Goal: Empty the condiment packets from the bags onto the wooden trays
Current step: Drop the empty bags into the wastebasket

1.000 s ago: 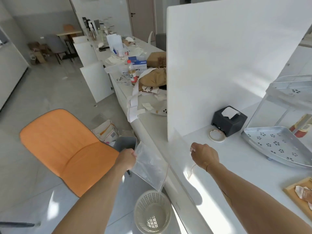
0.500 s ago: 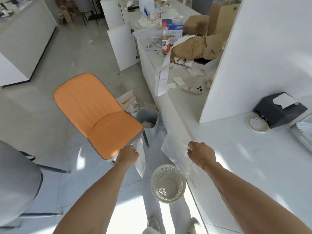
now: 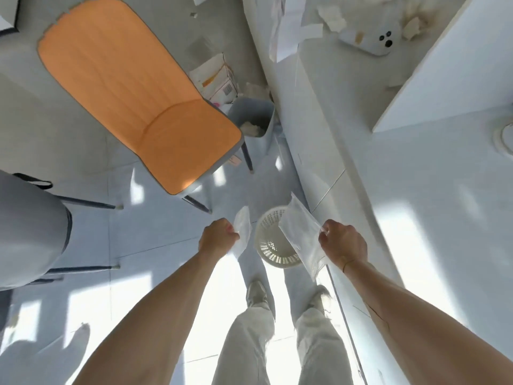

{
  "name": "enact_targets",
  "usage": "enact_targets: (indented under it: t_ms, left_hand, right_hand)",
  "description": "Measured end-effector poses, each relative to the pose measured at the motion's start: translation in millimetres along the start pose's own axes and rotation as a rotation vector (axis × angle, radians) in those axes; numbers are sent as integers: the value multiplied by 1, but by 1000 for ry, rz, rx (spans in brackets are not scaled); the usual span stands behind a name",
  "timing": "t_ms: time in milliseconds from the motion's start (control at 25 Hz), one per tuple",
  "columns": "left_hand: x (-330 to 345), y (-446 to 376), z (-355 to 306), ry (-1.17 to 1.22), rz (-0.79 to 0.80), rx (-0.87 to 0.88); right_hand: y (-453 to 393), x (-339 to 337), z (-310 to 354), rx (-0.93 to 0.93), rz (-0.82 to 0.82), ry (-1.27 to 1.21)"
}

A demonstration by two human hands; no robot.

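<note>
A long white counter (image 3: 433,207) fills the right side, its front edge running from the top centre down toward the lower right; a white upright board (image 3: 449,70) stands on it at the upper right, and paper scraps and a white phone (image 3: 367,41) lie on it beyond the board. To the left, an orange chair (image 3: 133,90) stands on the pale tiled floor (image 3: 111,245), with the rounded back of a grey chair (image 3: 27,232) at the left edge. A grey bin (image 3: 254,120) sits between the orange chair's seat and the counter base, with cardboard packaging behind it. The open floor lies between the chairs and the counter, where the person's legs in light trousers and shoes stand. A white lattice wastebasket (image 3: 273,245) stands on the floor just ahead of the feet, close to the counter base. The right hand (image 3: 342,241) is closed on a clear plastic bag (image 3: 299,234) that hangs over the wastebasket's right side. The left hand (image 3: 219,237) is clenched on a smaller clear bag (image 3: 242,232), just left of the basket. No wooden trays or condiment packets appear in this view.
</note>
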State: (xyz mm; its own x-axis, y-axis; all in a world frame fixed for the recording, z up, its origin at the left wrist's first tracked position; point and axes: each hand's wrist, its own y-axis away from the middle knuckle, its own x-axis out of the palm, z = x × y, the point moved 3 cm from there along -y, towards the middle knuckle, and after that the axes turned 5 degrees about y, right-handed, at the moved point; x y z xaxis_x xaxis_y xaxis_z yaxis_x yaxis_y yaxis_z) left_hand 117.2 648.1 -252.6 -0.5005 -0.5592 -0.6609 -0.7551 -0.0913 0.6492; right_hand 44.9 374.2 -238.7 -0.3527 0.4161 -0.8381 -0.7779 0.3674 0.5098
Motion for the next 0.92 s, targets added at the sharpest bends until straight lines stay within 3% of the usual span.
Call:
enact_targets:
  t_ms: [640, 920]
  left_hand:
    - [261, -220, 110, 246, 123, -144]
    - [347, -288, 124, 441, 101, -251]
  right_hand:
    - [-184, 295, -58, 201, 142, -83]
    - [-252, 369, -64, 307, 205, -164]
